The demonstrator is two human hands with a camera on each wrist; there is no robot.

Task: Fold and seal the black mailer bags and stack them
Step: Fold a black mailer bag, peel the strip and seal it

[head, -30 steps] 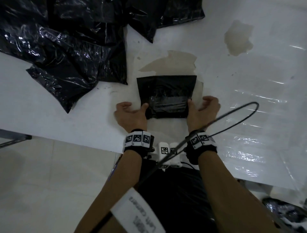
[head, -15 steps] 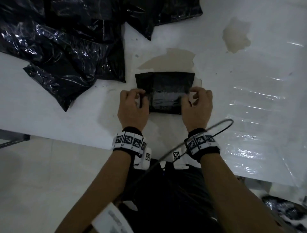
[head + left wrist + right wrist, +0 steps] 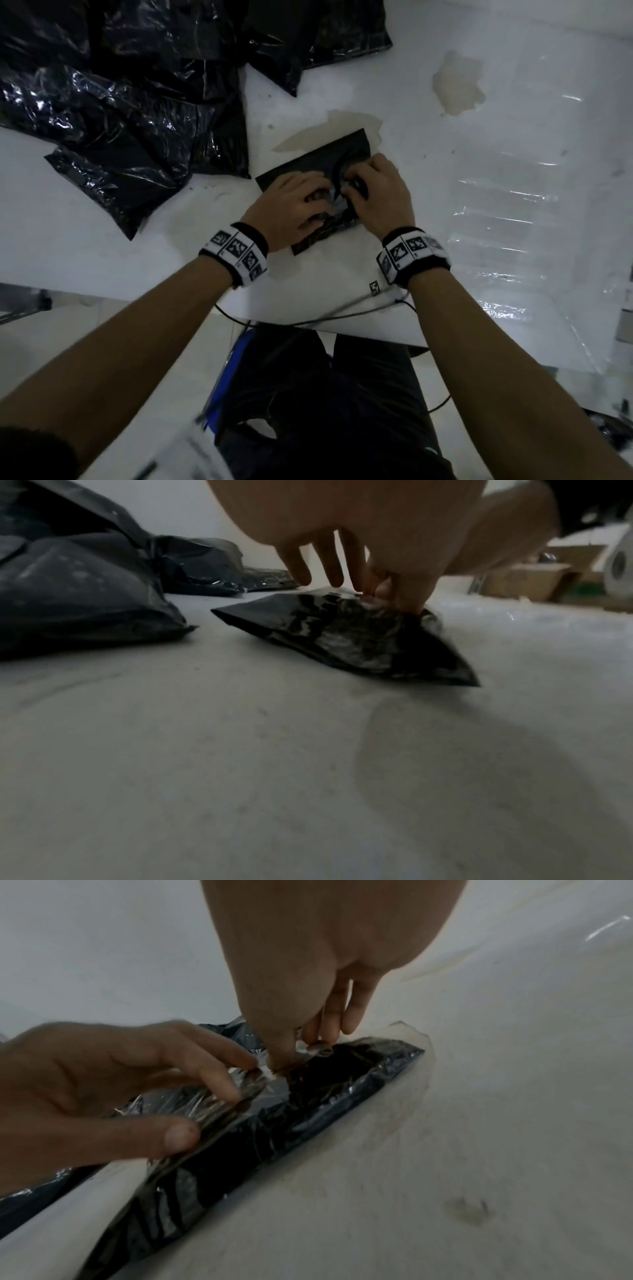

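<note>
A folded black mailer bag lies askew on the white table, near its front edge. Both hands meet over the bag's middle. My left hand pinches the crinkled flap between thumb and fingers, which shows plainly in the right wrist view as the left hand on the flap. My right hand pinches a thin clear seal strip at the flap's edge. In the left wrist view the bag is lifted a little under my fingers. The hands hide the seam.
A heap of loose black mailer bags fills the back left. Clear plastic sheeting covers the right side. Brownish stains mark the table. A cable hangs at the front edge. Cardboard boxes stand beyond the table.
Both hands left the bag's side edges and came together over its middle. The bag has turned askew. My right hand now pinches the clear strip.
</note>
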